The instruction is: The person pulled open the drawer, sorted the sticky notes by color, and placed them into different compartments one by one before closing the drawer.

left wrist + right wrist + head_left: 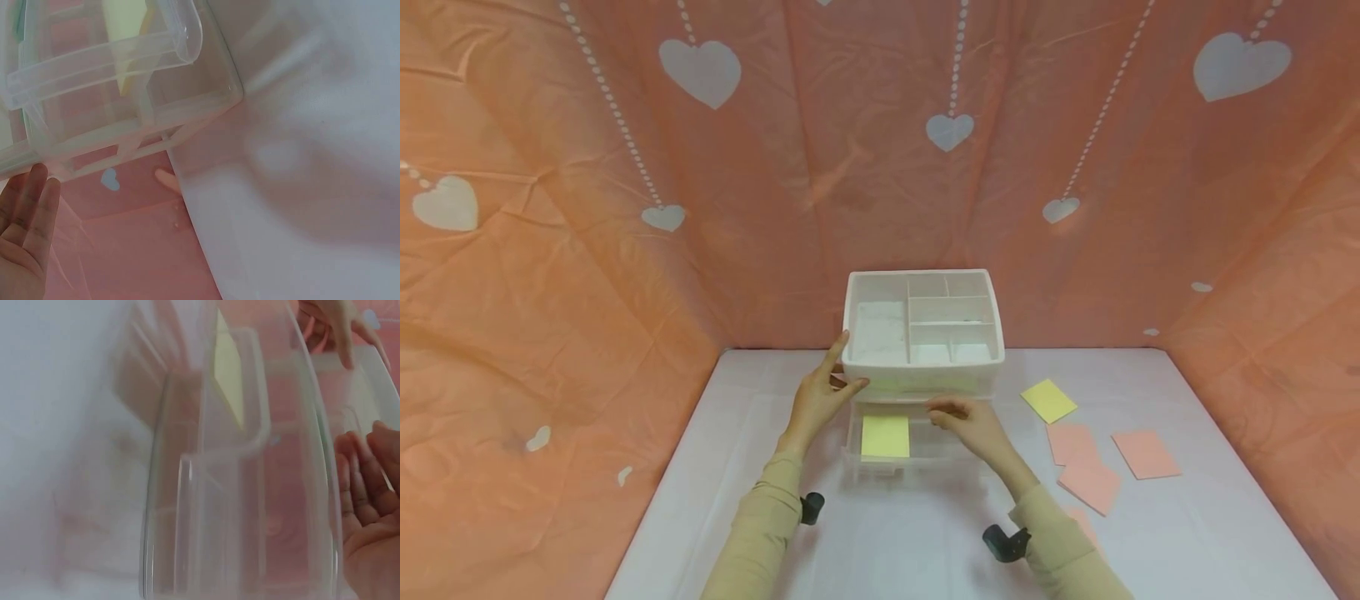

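A white plastic desk organizer point(922, 367) with a divided top tray stands at the back middle of the table. Its lower clear drawer point(945, 446) is pulled out, and a yellow sticky-note pad point(885, 437) lies in the drawer's left part. My left hand point(817, 402) touches the organizer's left side, its index finger stretched along the side and its thumb at the front. Above the drawer's right part, my right hand point(973, 427) has loosely bent fingers near the organizer's front. No object shows in the right hand point(372, 506) in the right wrist view.
Right of the organizer lie another yellow pad point(1048, 402) and several pink sticky-note pads point(1146, 454), some overlapping. A pink cloth point(880, 167) with white hearts hangs behind and beside the white table point(737, 392). Dark devices point(1006, 543) sit at both wrists.
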`<act>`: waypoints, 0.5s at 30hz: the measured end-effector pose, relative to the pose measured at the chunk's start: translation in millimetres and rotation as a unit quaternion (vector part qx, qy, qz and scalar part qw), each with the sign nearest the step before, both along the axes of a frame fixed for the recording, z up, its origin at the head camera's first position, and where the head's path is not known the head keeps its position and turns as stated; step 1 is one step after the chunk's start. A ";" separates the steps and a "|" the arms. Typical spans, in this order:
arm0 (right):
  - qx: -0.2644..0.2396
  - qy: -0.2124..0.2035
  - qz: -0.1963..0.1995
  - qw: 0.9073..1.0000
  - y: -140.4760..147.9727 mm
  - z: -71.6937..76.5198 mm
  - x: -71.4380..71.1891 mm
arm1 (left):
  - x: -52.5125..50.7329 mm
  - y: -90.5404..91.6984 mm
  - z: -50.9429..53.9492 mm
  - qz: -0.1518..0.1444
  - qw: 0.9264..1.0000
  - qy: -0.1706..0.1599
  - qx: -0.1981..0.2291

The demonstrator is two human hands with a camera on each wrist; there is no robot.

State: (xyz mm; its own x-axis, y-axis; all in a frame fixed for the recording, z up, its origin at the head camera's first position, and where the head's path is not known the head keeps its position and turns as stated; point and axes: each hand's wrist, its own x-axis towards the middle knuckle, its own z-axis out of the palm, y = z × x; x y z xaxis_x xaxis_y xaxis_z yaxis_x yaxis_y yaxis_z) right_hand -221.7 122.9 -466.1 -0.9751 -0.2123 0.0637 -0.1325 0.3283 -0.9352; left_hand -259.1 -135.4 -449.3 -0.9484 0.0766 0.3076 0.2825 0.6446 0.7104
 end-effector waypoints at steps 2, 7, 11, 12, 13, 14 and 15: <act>-0.018 -0.005 -0.006 1.000 7.9 2.1 1.1 | -0.4 0.0 -0.2 -0.002 1.000 0.002 -0.001; -0.062 -0.008 -0.031 0.998 30.5 5.3 3.0 | -0.8 -0.2 -0.6 -0.003 1.000 0.002 0.001; -0.108 0.017 -0.054 0.993 51.9 5.4 3.1 | -0.7 -0.1 -0.5 -0.002 1.000 0.002 0.001; -0.118 0.024 -0.061 0.991 57.1 5.0 2.9 | -0.6 0.1 -0.4 -0.001 1.000 0.002 0.002; -0.126 0.031 -0.068 0.989 62.6 4.1 2.5 | -0.6 0.3 -0.5 -0.001 1.000 0.001 0.002; -0.130 0.034 -0.078 0.988 67.8 3.2 2.1 | -0.5 0.3 -0.7 -0.001 1.000 0.001 0.001; -0.127 0.034 -0.089 0.987 73.1 2.3 1.9 | -0.6 0.5 -1.0 -0.001 1.000 -0.001 0.000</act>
State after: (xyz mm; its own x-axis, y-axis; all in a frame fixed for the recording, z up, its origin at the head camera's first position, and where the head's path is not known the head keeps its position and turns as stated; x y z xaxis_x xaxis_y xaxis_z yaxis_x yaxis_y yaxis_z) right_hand -219.7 196.0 -463.8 -0.9873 -0.0058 0.1590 -0.1587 0.1073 -0.9815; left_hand -259.6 -134.9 -450.3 -0.9487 0.0779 0.3064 0.2825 0.6440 0.7109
